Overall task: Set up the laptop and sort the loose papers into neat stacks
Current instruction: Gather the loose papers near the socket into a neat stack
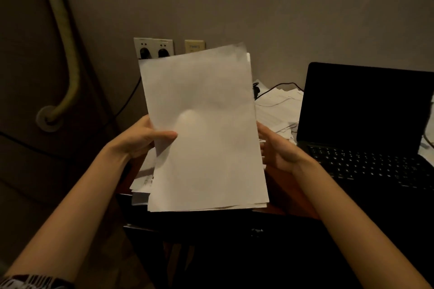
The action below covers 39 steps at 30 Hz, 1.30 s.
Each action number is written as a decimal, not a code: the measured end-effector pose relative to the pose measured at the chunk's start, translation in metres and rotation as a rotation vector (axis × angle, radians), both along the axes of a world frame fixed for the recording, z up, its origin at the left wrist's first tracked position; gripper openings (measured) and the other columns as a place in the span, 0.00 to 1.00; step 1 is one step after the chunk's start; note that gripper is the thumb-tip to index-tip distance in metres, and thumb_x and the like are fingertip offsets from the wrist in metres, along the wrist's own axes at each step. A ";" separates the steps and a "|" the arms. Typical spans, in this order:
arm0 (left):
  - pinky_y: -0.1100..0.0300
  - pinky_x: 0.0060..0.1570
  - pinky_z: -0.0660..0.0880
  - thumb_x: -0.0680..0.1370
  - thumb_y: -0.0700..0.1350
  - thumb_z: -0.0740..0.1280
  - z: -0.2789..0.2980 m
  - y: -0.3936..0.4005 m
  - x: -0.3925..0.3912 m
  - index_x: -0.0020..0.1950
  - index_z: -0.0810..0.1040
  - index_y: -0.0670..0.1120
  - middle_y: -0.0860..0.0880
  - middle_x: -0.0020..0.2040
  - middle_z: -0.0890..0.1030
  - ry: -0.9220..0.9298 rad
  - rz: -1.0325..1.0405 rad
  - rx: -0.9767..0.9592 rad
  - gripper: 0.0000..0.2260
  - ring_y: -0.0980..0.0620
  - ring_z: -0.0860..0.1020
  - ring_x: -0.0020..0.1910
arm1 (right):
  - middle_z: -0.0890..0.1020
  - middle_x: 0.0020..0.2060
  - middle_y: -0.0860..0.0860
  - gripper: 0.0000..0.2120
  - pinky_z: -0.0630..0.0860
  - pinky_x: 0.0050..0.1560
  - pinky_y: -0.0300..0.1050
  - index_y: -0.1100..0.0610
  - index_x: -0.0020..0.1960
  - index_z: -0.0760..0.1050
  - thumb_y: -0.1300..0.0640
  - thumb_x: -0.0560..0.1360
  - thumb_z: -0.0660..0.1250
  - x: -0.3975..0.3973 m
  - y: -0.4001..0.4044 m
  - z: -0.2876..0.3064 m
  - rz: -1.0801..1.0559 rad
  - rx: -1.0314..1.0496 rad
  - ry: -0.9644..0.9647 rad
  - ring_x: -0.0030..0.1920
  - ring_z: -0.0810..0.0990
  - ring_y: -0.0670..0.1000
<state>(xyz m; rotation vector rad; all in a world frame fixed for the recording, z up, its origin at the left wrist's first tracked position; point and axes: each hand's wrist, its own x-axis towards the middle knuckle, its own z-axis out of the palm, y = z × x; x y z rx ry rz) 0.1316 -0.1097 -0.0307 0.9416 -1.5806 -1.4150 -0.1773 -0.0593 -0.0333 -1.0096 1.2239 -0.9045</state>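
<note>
A thick stack of white papers point(204, 129) stands upright in front of me, its lower edge near the desk. My left hand point(143, 137) grips its left edge, thumb across the front sheet. My right hand point(276, 148) is at the right edge, its fingers hidden behind the sheets. A black laptop point(366, 129) sits open on the right with a dark screen. More loose papers point(278, 105) lie spread behind the stack, and a few more papers point(142, 180) lie under its lower left.
The dark wooden desk point(288, 197) has a front edge just below the stack. Wall sockets point(153, 48) with two plugs sit behind the papers, black cables point(281, 85) trailing across the sheets. A padded pipe point(68, 54) runs down the left wall.
</note>
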 end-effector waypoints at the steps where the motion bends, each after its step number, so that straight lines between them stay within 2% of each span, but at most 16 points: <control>1: 0.56 0.46 0.80 0.50 0.54 0.84 0.006 -0.001 -0.002 0.57 0.78 0.46 0.46 0.50 0.84 0.006 -0.004 -0.021 0.39 0.46 0.82 0.51 | 0.82 0.52 0.59 0.40 0.76 0.45 0.47 0.56 0.65 0.71 0.34 0.60 0.70 0.003 -0.002 0.001 0.016 0.004 -0.061 0.46 0.80 0.55; 3: 0.56 0.46 0.80 0.50 0.54 0.84 0.016 -0.003 -0.004 0.57 0.78 0.45 0.46 0.50 0.84 0.026 0.004 -0.060 0.39 0.46 0.82 0.51 | 0.83 0.52 0.57 0.35 0.79 0.46 0.48 0.54 0.60 0.76 0.37 0.59 0.72 0.006 -0.006 0.004 0.037 -0.016 -0.255 0.48 0.82 0.55; 5: 0.58 0.45 0.80 0.48 0.54 0.84 0.027 -0.007 -0.007 0.57 0.77 0.45 0.47 0.49 0.84 0.054 0.027 -0.079 0.40 0.48 0.82 0.49 | 0.85 0.48 0.53 0.28 0.81 0.46 0.47 0.53 0.53 0.83 0.35 0.65 0.63 0.007 -0.008 0.010 0.083 -0.081 -0.409 0.47 0.84 0.52; 7: 0.61 0.43 0.79 0.47 0.56 0.84 0.038 -0.009 -0.011 0.57 0.77 0.46 0.50 0.47 0.84 0.053 0.051 -0.098 0.41 0.51 0.83 0.49 | 0.84 0.50 0.53 0.33 0.80 0.47 0.47 0.54 0.59 0.81 0.33 0.72 0.52 0.007 -0.014 0.019 0.114 -0.134 -0.448 0.49 0.83 0.53; 9: 0.63 0.42 0.79 0.46 0.57 0.83 0.045 -0.012 -0.014 0.57 0.76 0.47 0.53 0.46 0.84 0.044 0.076 -0.116 0.42 0.53 0.82 0.48 | 0.83 0.52 0.52 0.30 0.80 0.45 0.46 0.54 0.66 0.74 0.36 0.75 0.52 0.011 -0.018 0.032 0.097 -0.191 -0.424 0.51 0.83 0.52; 12: 0.63 0.41 0.79 0.49 0.58 0.82 0.049 -0.014 -0.019 0.57 0.76 0.49 0.54 0.47 0.84 0.050 0.104 -0.111 0.39 0.55 0.82 0.48 | 0.85 0.42 0.50 0.17 0.79 0.38 0.42 0.55 0.53 0.79 0.49 0.81 0.54 0.021 -0.027 0.044 -0.043 -0.306 -0.336 0.42 0.83 0.51; 14: 0.60 0.44 0.81 0.57 0.54 0.81 0.045 -0.015 -0.025 0.56 0.77 0.48 0.53 0.47 0.84 0.022 0.132 -0.094 0.30 0.53 0.83 0.48 | 0.84 0.35 0.48 0.13 0.78 0.33 0.39 0.56 0.46 0.78 0.59 0.81 0.56 0.027 -0.031 0.048 -0.149 -0.419 -0.187 0.36 0.81 0.48; 16: 0.59 0.45 0.81 0.65 0.47 0.79 0.039 -0.014 -0.031 0.54 0.78 0.47 0.50 0.48 0.84 -0.016 0.185 -0.081 0.20 0.49 0.82 0.49 | 0.83 0.31 0.46 0.12 0.76 0.30 0.38 0.57 0.44 0.77 0.64 0.80 0.57 0.030 -0.034 0.049 -0.202 -0.500 -0.077 0.32 0.80 0.45; 19: 0.59 0.41 0.80 0.67 0.45 0.77 0.031 -0.014 -0.037 0.52 0.80 0.44 0.47 0.47 0.85 -0.034 0.229 -0.091 0.16 0.46 0.83 0.48 | 0.80 0.27 0.45 0.11 0.75 0.30 0.39 0.58 0.42 0.75 0.64 0.80 0.58 0.032 -0.035 0.056 -0.231 -0.581 -0.037 0.28 0.78 0.43; 22: 0.57 0.42 0.80 0.70 0.43 0.74 0.035 -0.018 -0.040 0.52 0.80 0.42 0.44 0.47 0.84 0.114 0.350 -0.092 0.12 0.46 0.83 0.46 | 0.85 0.40 0.49 0.17 0.80 0.43 0.45 0.57 0.48 0.79 0.48 0.80 0.55 0.031 -0.038 0.068 -0.220 -0.672 -0.131 0.41 0.83 0.48; 25: 0.60 0.38 0.80 0.71 0.40 0.72 0.047 -0.019 -0.042 0.48 0.79 0.45 0.48 0.44 0.83 0.235 0.446 -0.142 0.07 0.52 0.83 0.41 | 0.81 0.58 0.52 0.31 0.76 0.58 0.47 0.52 0.62 0.75 0.31 0.69 0.64 0.025 -0.043 0.075 -0.189 -0.739 -0.140 0.59 0.79 0.51; 27: 0.54 0.42 0.81 0.68 0.42 0.74 0.052 -0.020 -0.043 0.47 0.79 0.46 0.48 0.44 0.83 0.260 0.446 -0.180 0.10 0.49 0.83 0.43 | 0.81 0.55 0.51 0.31 0.79 0.49 0.41 0.53 0.62 0.73 0.39 0.65 0.73 0.026 -0.045 0.077 -0.203 -0.768 0.000 0.54 0.81 0.48; 31: 0.49 0.46 0.81 0.63 0.46 0.79 0.050 -0.018 -0.039 0.52 0.79 0.44 0.45 0.48 0.84 0.262 0.355 -0.256 0.20 0.44 0.82 0.48 | 0.83 0.49 0.54 0.09 0.81 0.45 0.43 0.55 0.53 0.78 0.58 0.74 0.71 0.027 -0.049 0.077 -0.344 -0.807 0.006 0.51 0.81 0.55; 34: 0.52 0.44 0.81 0.62 0.46 0.75 0.042 -0.014 -0.034 0.55 0.77 0.46 0.46 0.49 0.83 0.237 0.207 -0.283 0.22 0.45 0.82 0.50 | 0.83 0.50 0.54 0.18 0.81 0.48 0.45 0.57 0.58 0.78 0.51 0.71 0.73 0.020 -0.053 0.066 -0.277 -0.746 -0.026 0.51 0.82 0.55; 37: 0.51 0.46 0.80 0.58 0.48 0.76 0.038 -0.013 -0.030 0.56 0.76 0.48 0.43 0.51 0.81 0.167 0.147 -0.263 0.28 0.44 0.81 0.52 | 0.83 0.54 0.50 0.36 0.79 0.56 0.52 0.53 0.61 0.75 0.40 0.58 0.77 0.013 -0.058 0.054 -0.133 -0.607 -0.079 0.54 0.81 0.52; 39: 0.51 0.48 0.80 0.55 0.48 0.78 0.038 -0.012 -0.027 0.58 0.75 0.48 0.44 0.51 0.81 0.127 0.098 -0.231 0.32 0.43 0.80 0.54 | 0.83 0.54 0.48 0.42 0.79 0.55 0.49 0.51 0.61 0.74 0.37 0.52 0.80 0.011 -0.059 0.049 0.001 -0.522 -0.155 0.55 0.81 0.50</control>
